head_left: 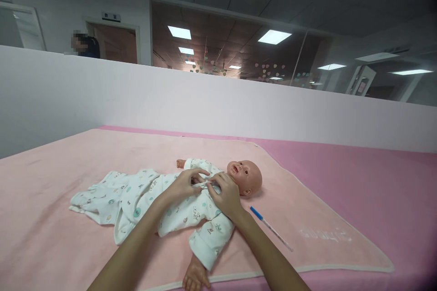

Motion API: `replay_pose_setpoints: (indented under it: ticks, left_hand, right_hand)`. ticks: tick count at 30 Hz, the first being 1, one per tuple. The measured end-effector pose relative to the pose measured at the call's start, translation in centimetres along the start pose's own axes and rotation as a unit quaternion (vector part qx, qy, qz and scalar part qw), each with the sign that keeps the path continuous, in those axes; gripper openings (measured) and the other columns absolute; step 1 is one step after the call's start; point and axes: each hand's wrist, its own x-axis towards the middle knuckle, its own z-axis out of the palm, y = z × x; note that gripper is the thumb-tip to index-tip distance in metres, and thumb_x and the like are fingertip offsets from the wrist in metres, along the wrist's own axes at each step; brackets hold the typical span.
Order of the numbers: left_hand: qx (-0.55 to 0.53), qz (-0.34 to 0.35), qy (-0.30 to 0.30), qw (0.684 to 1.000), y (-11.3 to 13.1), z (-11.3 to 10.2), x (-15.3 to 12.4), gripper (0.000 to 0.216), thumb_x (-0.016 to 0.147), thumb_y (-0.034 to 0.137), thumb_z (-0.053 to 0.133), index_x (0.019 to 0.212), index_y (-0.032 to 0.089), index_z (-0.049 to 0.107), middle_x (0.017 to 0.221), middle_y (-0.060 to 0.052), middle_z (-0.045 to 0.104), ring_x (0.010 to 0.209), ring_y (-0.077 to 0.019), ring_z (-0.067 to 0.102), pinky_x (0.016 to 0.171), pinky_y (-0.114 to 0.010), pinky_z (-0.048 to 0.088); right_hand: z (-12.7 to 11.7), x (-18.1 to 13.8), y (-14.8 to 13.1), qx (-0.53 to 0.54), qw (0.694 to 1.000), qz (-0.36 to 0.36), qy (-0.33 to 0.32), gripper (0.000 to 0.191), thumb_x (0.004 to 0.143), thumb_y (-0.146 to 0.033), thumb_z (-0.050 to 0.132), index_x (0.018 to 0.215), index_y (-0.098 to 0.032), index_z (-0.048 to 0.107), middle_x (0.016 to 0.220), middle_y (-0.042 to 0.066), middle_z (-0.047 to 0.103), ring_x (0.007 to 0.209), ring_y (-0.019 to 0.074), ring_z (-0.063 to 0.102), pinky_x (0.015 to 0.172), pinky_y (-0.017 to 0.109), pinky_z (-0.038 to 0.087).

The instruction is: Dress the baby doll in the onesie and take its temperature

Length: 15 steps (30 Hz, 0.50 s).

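A baby doll (244,177) lies on its back on a pale pink blanket (307,218), head to the right, dressed in a white printed romper (143,195). My left hand (184,184) and my right hand (226,194) meet on the doll's chest just below its chin. Both pinch a thin white tie of the romper (205,184) between the fingertips. The doll's near arm in its sleeve (211,238) points toward me, with a bare hand at the blanket's edge.
A thin stick with a blue tip (269,227) lies on the blanket right of my right forearm. A darker pink surface (375,182) extends to the right. A white partition wall (218,104) stands behind. A person (87,46) is in a far doorway.
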Motion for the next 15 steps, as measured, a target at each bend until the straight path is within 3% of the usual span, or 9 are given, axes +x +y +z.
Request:
replay_pose_setpoints:
  ticks: [4,15]
  left_hand:
    - [-0.011,-0.01,0.002,1.0,-0.08,-0.25,0.1,0.046,0.064,0.017,0.055,0.109,0.016,0.051,0.084,-0.004,0.061,0.068,-0.0128,0.057,0.062,-0.025,0.045]
    - [-0.004,-0.02,0.036,0.999,-0.11,0.28,-0.04,0.043,0.062,0.014,0.052,0.105,0.015,0.055,0.075,-0.002,0.06,0.071,-0.0147,0.055,0.063,-0.025,0.044]
  right_hand:
    - [0.03,-0.01,0.08,0.0,1.0,-0.003,-0.002,0.006,0.076,-0.023,0.05,0.073,-0.02,0.054,0.073,0.0,0.057,0.071,0.0131,0.05,0.064,0.024,0.037]
    - [0.06,-0.03,0.05,-0.01,1.0,0.0,0.002,0.006,0.077,-0.023,0.05,0.073,-0.02,0.054,0.073,0.0,0.057,0.071,0.0123,0.05,0.063,0.023,0.036]
